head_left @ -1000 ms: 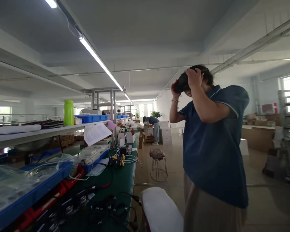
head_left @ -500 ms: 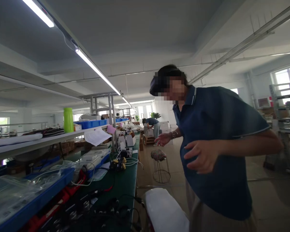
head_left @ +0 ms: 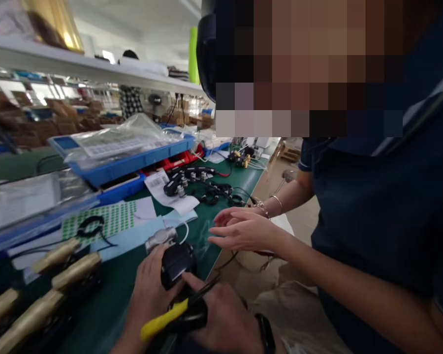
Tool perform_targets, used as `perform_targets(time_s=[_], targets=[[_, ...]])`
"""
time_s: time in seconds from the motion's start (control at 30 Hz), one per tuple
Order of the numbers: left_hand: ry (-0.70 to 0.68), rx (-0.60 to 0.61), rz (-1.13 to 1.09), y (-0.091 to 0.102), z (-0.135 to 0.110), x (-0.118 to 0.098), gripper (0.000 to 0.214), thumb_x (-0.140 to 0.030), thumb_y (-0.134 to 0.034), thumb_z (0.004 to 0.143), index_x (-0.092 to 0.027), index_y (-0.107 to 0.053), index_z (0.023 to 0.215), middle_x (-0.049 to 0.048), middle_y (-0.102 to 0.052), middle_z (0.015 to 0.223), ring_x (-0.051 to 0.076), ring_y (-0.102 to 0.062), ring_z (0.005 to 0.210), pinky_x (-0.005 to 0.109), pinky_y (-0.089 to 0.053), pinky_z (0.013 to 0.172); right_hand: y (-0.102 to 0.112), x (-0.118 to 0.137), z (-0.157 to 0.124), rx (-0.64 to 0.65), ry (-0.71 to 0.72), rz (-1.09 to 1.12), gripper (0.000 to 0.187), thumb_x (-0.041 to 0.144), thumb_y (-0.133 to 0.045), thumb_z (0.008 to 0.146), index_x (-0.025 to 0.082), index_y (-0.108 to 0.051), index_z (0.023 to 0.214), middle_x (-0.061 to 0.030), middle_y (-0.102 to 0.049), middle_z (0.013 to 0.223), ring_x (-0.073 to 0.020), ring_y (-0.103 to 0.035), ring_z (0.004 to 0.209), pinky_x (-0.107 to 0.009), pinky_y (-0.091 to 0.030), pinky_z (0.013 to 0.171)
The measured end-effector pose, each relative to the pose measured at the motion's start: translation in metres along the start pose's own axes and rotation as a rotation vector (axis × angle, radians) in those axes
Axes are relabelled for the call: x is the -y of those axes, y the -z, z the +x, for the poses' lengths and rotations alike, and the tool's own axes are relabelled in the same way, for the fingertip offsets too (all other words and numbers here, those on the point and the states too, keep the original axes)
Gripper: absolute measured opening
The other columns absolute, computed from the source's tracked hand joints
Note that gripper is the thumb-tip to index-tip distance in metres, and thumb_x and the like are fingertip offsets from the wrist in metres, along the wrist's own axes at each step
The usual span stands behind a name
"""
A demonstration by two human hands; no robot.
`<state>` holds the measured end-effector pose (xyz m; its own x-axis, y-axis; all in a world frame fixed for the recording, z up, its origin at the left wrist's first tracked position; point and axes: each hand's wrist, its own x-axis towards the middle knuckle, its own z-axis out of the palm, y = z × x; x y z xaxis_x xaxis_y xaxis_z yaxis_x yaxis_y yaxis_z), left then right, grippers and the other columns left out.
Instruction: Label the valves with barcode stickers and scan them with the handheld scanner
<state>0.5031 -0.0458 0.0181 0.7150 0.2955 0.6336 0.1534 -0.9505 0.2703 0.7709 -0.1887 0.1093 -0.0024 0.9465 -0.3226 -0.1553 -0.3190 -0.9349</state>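
Observation:
My left hand (head_left: 146,294) is wrapped round a small black device (head_left: 177,263) that has a silver metal plug (head_left: 161,238) and a white wire at its far end. It holds the device just above the green bench mat (head_left: 125,282). My right hand (head_left: 227,322), with a dark band on its wrist, is closed on yellow-handled pliers (head_left: 164,318). The pliers' dark jaws point toward the device. Both hands sit low at the near edge of the bench.
A co-worker in a dark blue shirt (head_left: 372,206) leans in close on the right, both of that person's hands (head_left: 241,230) held flat over the bench edge. Blue trays (head_left: 133,162), black cables (head_left: 206,189), a green dotted sheet (head_left: 118,219) and brass cylinders (head_left: 64,268) cover the bench.
The view has swung from the room down onto the bench. My hands have come into view, holding the device and pliers. The co-worker, who stood apart, now leans in close with hands lowered.

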Motion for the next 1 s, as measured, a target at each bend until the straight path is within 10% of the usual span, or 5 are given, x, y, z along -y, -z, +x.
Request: perform_targets(time_s=[0.3, 0.5, 1.0], targets=[[-0.095, 0.195, -0.031, 0.014, -0.001, 0.004, 0.038, -0.021, -0.054, 0.087, -0.021, -0.046, 0.124, 0.0124, -0.042, 0.131, 0.029, -0.037, 0.122, 0.047, -0.044, 0.097, -0.054, -0.051, 0.017, 0.17, -0.061, 0.207, 0.06, 0.038, -0.047, 0.08, 0.016, -0.04, 0.135, -0.007, -0.044, 0.135, -0.0166, -0.04, 0.127, -0.03, -0.023, 0.11], [-0.078, 0.334, 0.03, 0.021, 0.012, 0.0, 0.046, -0.021, -0.053, 0.085, -0.023, -0.045, 0.13, 0.0117, -0.045, 0.125, 0.029, -0.041, 0.11, 0.046, -0.049, 0.089, -0.054, -0.046, 0.005, 0.279, -0.288, 0.465, 0.071, 0.056, -0.047, 0.075, 0.008, -0.045, 0.128, -0.0104, -0.038, 0.139, -0.0129, -0.032, 0.132, -0.018, -0.015, 0.112], [-0.086, 0.329, 0.071, 0.019, 0.015, -0.001, 0.041, -0.021, -0.056, 0.082, -0.021, -0.051, 0.123, 0.0125, -0.046, 0.124, 0.03, -0.043, 0.108, 0.045, -0.049, 0.088, -0.053, -0.049, 0.01, 0.374, -0.172, 0.44, 0.076, 0.062, -0.042, 0.08, 0.011, -0.038, 0.137, -0.006, -0.034, 0.146, -0.0135, -0.022, 0.138, -0.02, -0.004, 0.115]])
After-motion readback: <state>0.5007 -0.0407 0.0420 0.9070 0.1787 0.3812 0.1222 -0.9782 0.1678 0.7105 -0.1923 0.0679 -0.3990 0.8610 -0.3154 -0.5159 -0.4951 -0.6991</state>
